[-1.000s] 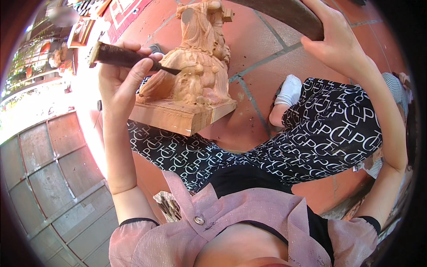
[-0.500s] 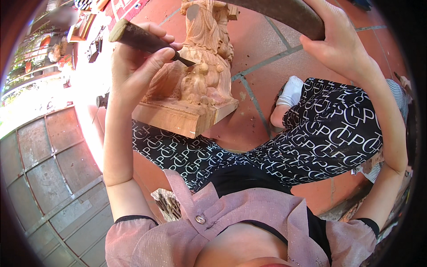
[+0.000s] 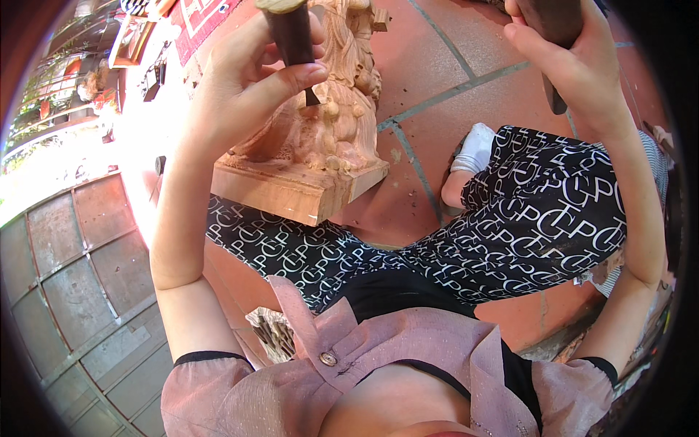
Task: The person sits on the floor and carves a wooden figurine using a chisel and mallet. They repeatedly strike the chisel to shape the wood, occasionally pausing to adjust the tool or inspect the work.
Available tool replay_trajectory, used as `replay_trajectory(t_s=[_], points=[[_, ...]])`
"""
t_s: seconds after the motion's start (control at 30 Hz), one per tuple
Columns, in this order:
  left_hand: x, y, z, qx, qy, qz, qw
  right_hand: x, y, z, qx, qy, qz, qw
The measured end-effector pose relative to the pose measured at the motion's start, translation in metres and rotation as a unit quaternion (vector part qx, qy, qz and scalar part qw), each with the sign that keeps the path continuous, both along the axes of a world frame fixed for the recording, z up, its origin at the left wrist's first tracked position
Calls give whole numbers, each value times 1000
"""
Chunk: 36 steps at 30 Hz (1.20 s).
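A reddish-brown wood carving (image 3: 336,138) with figures and folds cut into it stands on its block base (image 3: 269,191) ahead of me, left of the middle. My left hand (image 3: 251,87) grips a chisel (image 3: 291,36) by its dark handle, which has a pale butt end. The chisel stands nearly upright with its blade down over the carving's rounded knobs; whether the edge touches the wood I cannot tell. At the upper right, my right hand (image 3: 582,76) is wrapped round a dark, club-like wooden striker (image 3: 552,18), raised clear of the carving. Its lower end shows below my fingers.
My legs in patterned black trousers (image 3: 539,211) lie spread around the carving on the red tiled floor (image 3: 429,95). A socked foot (image 3: 475,149) is at the right. A pale bundle of thin pieces (image 3: 271,333) sits by my left side. Metal panels (image 3: 80,277) stand at the left.
My left hand has turned the chisel from a slant to nearly upright and moved slightly away from me. My right hand has shifted right, and the striker has swung away from over the carving.
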State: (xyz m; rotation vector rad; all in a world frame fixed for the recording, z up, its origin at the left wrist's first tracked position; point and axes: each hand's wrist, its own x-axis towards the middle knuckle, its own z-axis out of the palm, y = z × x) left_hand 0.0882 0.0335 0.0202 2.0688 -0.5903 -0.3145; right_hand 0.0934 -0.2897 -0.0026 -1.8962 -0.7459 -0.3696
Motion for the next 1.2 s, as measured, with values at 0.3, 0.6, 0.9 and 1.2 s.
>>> replay_trajectory(t_s=[0.3, 0.6, 0.9, 1.2], points=[[2, 1, 0, 22, 30, 6, 999, -5, 1, 12, -152, -107, -56, 981], [2, 1, 1, 18, 24, 17, 999, -4, 3, 29, -187, -29, -80, 979], [-13, 2, 16, 30, 7, 8, 999, -22, 20, 30, -168, -57, -86, 980], [2, -16, 29, -235, 56, 10, 970, -21, 18, 23, -165, -109, -48, 979]])
